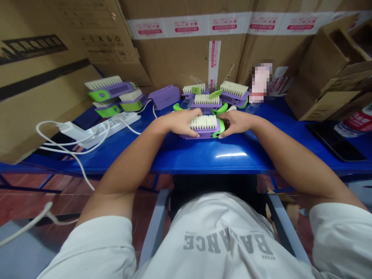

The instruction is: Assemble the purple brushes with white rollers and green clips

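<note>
A purple scrub brush [203, 123] with white bristles facing up lies low over the blue table, near its front. My left hand [185, 122] grips the brush's left end, thumb behind and fingers in front. At the other end, my right hand [232, 122] closes on a bright green end piece [220, 128] of the same brush. Right behind it sits another purple-and-green brush [207, 100], bristles up. Further back are a brush at the left [194, 89] and a brush at the right [234, 91], with loose green pieces [216, 94] among them.
Several brushes [109, 87] are stacked at the left, beside a purple part [164, 97]. A white power strip [109, 130] with looping cables crosses the left side. Cardboard boxes [180, 54] wall the back. A black phone [335, 141] and a red-labelled bottle [357, 122] are at the right.
</note>
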Motion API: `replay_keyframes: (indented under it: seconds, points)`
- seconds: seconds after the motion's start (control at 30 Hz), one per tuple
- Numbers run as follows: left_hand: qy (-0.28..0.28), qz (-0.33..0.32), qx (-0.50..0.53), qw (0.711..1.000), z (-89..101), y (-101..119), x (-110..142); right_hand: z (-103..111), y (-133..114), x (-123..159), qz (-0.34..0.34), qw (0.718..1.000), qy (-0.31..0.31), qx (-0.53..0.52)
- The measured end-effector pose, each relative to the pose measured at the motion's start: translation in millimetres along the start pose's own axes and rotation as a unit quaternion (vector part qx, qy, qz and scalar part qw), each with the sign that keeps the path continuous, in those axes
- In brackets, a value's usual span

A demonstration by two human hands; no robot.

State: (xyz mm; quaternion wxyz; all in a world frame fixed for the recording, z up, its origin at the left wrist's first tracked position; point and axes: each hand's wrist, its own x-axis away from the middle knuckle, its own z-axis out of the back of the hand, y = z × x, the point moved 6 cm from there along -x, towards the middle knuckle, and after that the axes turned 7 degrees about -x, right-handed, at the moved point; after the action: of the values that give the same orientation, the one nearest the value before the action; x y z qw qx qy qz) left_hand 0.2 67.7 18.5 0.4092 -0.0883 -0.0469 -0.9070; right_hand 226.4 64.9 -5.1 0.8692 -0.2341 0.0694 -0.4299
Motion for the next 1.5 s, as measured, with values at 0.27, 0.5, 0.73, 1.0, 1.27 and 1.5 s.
replay_keyframes:
  seconds: [0.27, 0.5, 0.73, 1.0, 1.27, 1.5]
  points:
    - [-0.009, 0.0, -0.008, 1.0, 0.6, 1.8, 1.6, 1.4, -3.4, 0.5, 0.008, 1.0, 0.014, 0.019]
    - [-0.009, -0.001, -0.01, 1.0, 2.4, 3.8, 2.5, -0.2, -0.2, -1.1, 0.034, 0.999, 0.02, 0.017]
    - [-0.008, 0.003, -0.015, 1.0, 0.8, 2.2, 1.7, -1.6, 2.9, -1.9, 0.023, 1.0, 0.009, 0.0]
    - [-0.008, 0.006, -0.018, 1.0, 0.6, 1.1, 0.9, -0.7, -2.0, -1.4, 0.031, 0.999, 0.013, -0.008]
    - [-0.008, 0.005, -0.022, 1.0, 1.2, 2.6, 1.7, -1.6, 1.4, -2.1, 0.06, 0.998, 0.016, -0.011]
    - [-0.013, 0.006, -0.025, 1.0, 2.1, 4.3, 2.9, -0.8, -1.0, -1.6, 0.025, 1.0, 0.013, -0.009]
